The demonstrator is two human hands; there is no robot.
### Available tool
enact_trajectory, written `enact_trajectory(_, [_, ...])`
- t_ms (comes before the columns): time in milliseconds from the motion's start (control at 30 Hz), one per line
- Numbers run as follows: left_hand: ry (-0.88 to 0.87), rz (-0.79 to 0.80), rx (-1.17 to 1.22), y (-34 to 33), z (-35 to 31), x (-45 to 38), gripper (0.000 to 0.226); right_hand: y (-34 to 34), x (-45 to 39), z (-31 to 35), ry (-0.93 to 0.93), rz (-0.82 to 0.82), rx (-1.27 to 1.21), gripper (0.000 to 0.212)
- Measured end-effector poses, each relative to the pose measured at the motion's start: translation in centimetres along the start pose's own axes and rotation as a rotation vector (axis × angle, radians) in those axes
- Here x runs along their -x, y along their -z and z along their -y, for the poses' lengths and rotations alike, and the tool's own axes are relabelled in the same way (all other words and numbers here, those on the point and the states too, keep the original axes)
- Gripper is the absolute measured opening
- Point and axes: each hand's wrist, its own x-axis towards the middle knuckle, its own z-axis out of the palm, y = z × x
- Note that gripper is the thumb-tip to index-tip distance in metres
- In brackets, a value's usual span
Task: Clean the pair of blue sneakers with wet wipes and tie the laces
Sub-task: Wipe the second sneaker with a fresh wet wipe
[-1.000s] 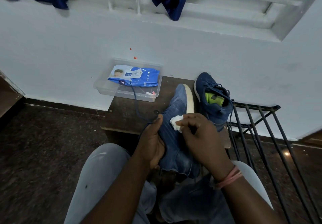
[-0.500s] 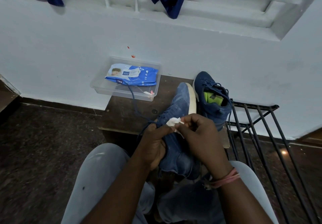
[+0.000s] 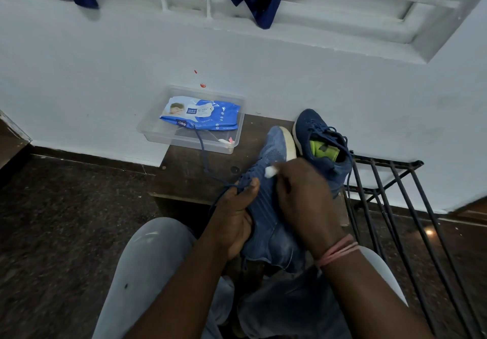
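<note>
A blue sneaker [image 3: 266, 201] lies across my lap, toe pointing away, its white sole edge up on the right. My left hand [image 3: 234, 217] grips its left side, thumb on the upper. My right hand [image 3: 303, 193] pinches a small balled white wet wipe [image 3: 271, 171] against the sneaker's upper near the toe. A loose blue lace [image 3: 203, 151] trails from the sneaker toward the tray. The second blue sneaker [image 3: 321, 151], with a green insole, stands on the brown table [image 3: 184, 172] to the right.
A clear plastic tray [image 3: 158, 133] at the table's back left holds a blue pack of wet wipes [image 3: 200, 113]. A black metal rack [image 3: 390, 196] stands right of the table. White wall behind; dark floor to the left. Blue cloths hang from the window grille.
My right hand has shifted the wipe up and right along the sneaker toward the toe. My left thumb, which met the wipe a moment ago, is back on the sneaker's side.
</note>
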Motion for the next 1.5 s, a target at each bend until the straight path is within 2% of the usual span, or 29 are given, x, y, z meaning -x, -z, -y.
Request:
enact_trajectory(100, [0.002, -0.013, 0.005, 0.2, 0.2, 0.1, 0.034, -1.2, 1.2, -0.5, 0.075, 0.092, 0.077, 0.026])
enact_trajectory(200, [0.004, -0.025, 0.025, 0.7, 0.3, 0.2, 0.039, -0.9, 2.4, 0.2, 0.105, 0.134, 0.032, 0.026])
enact_trajectory(300, [0.013, -0.029, 0.011, 0.5, 0.1, 0.2, 0.037, 0.0, 2.2, 0.8, 0.138, 0.243, -0.005, 0.013])
enact_trajectory(433, [0.011, -0.009, -0.026, 0.8, 0.0, -0.1, 0.034, -0.1, -1.7, -1.0, -0.055, 0.113, -0.004, 0.008])
enact_trajectory(500, [0.016, 0.004, -0.011, 1.1, 0.1, -0.1, 0.04, -1.0, -2.0, -0.4, -0.086, 0.087, 0.044, 0.011])
enact_trajectory(567, [0.004, -0.007, 0.007, 1.3, 0.0, -0.2, 0.046, -1.6, -0.5, 1.1, -0.057, 0.181, 0.04, 0.014])
enact_trajectory(633, [-0.003, -0.003, 0.021, 1.7, 0.1, -0.4, 0.065, -1.1, 1.2, 2.4, 0.012, 0.286, -0.019, 0.016])
enact_trajectory(667, [-0.001, -0.002, 0.024, 1.7, 0.1, -0.4, 0.065, -0.6, 1.5, 2.6, 0.035, 0.306, -0.038, 0.016])
enact_trajectory(767, [-0.005, -0.003, -0.001, 1.8, 0.4, -0.7, 0.034, 0.0, 0.0, 1.1, -0.002, 0.203, 0.007, 0.009])
enact_trajectory(800, [-0.002, -0.001, -0.014, 1.5, 0.4, -0.5, 0.032, 0.0, -0.8, 0.4, -0.046, 0.136, 0.024, 0.009])
enact_trajectory(867, [-0.002, 0.041, -0.021, 1.5, 0.5, -0.3, 0.033, 0.0, -1.2, 0.2, -0.117, 0.044, 0.011, 0.009])
enact_trajectory(933, [-0.01, 0.058, -0.016, 1.6, 0.2, -0.3, 0.034, -0.4, 0.1, 1.4, -0.127, 0.062, 0.002, 0.011])
enact_trajectory(1033, [-0.015, 0.057, 0.016, 1.9, 0.1, -0.6, 0.074, -0.3, 2.3, 3.6, -0.023, 0.22, -0.054, 0.013])
enact_trajectory(1067, [-0.008, 0.066, 0.028, 1.8, 0.1, -0.6, 0.078, -0.1, 1.8, 3.5, -0.008, 0.245, -0.056, 0.015])
enact_trajectory(1200, [0.008, 0.022, 0.002, 1.5, 0.8, -0.5, 0.04, -0.4, -3.0, 0.7, -0.124, 0.063, -0.001, 0.018])
enact_trajectory(1267, [-0.009, 0.018, 0.014, 1.6, 0.8, -0.4, 0.041, -0.9, -2.7, 0.9, -0.094, 0.106, -0.009, 0.016])
enact_trajectory(1333, [-0.004, 0.051, 0.032, 1.7, 0.4, -0.4, 0.035, -0.9, -0.2, 2.1, -0.039, 0.22, -0.036, 0.015])
enact_trajectory(1400, [-0.008, 0.026, 0.007, 2.2, 0.4, -0.9, 0.073, -0.2, 2.0, 3.2, 0.014, 0.266, -0.085, 0.015])
enact_trajectory(1433, [0.005, 0.041, -0.004, 2.0, 0.4, -0.8, 0.078, 0.1, 1.9, 3.0, 0.017, 0.255, -0.085, 0.014])
enact_trajectory(1500, [0.005, 0.045, -0.023, 1.8, 0.7, -0.9, 0.053, 0.0, 0.2, 1.4, -0.04, 0.147, -0.03, 0.012])
